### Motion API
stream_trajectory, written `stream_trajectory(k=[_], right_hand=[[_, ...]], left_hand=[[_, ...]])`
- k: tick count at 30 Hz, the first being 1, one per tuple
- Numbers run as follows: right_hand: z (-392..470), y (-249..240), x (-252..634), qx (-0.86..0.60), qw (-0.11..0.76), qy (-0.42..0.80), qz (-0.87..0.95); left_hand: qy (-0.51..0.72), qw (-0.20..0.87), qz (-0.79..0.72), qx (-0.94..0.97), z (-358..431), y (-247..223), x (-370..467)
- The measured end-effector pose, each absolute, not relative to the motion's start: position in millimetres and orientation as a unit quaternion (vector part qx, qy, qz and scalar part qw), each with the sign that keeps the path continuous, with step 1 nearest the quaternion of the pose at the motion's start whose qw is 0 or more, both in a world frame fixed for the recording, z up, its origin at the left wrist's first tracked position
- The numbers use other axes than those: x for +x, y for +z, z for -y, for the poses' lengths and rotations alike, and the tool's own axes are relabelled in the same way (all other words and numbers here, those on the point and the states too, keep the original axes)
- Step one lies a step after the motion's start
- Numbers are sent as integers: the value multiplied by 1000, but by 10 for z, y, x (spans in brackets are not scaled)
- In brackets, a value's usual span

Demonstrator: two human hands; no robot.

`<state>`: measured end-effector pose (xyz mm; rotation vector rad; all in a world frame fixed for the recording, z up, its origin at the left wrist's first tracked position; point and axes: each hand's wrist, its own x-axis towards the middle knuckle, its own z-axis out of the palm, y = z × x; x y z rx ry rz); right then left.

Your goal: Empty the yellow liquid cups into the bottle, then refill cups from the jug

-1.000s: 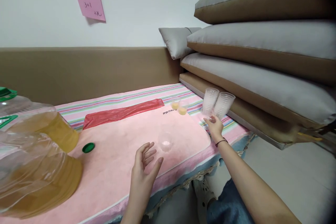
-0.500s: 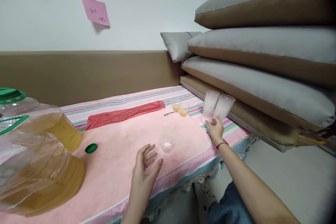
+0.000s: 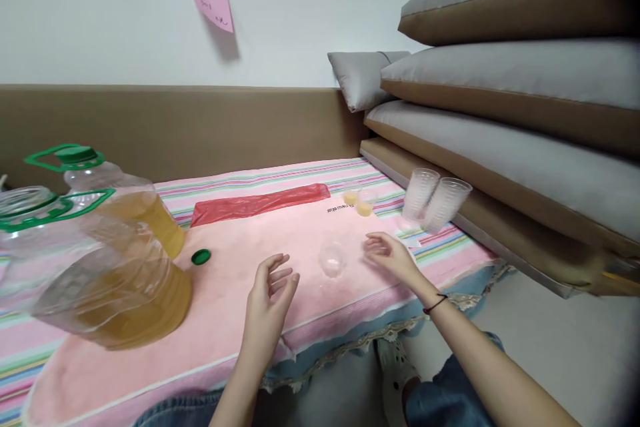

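Observation:
A clear plastic cup stands on the pink mat between my two hands. My left hand hovers to its left, fingers curved and apart, holding nothing. On the cup's other side, my right hand is open too, slightly blurred, and apart from the cup. Beyond it, two stacks of clear plastic cups stand side by side. Two cups with yellow liquid sit at the mat's far corner. At the left is a large plastic jug of amber liquid, its mouth uncapped; a green cap lies on the mat.
Behind the open jug stands a second jug with a green cap. A red plastic bag lies folded along the mat's far edge. Stacked grey and brown cushions rise at the right. A striped cloth covers the surface.
My right hand has left the cup stacks and moved left toward the single cup. My left hand stays about where it was. The view has turned left, showing more of the jugs.

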<state>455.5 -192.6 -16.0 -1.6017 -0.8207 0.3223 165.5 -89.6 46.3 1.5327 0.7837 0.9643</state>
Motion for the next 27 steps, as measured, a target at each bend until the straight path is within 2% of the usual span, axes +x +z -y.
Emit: stream_trajectory(k=[5,14,19,21,25,27], right_hand=[[1661,-259,3989,-637,602,233,422],[1565,-339,3802,-634,603,242,420],[1641,-273,3860,-636,611,238,407],[1733,-142,3900,-641,618,217,400],[1917,261,3814,-647,627,61,430],[1923,454,3623,-657,617,-1,432]], left_hand=[[428,525,-345,649,843,490,1467],[457,490,-362,649,764,516,1101],[499,420,-378,657,730,548,834],[532,357,-386,663,732,582,705],[625,190,-412,635,689,666,412],[670,144,-432,586,625,701,246]])
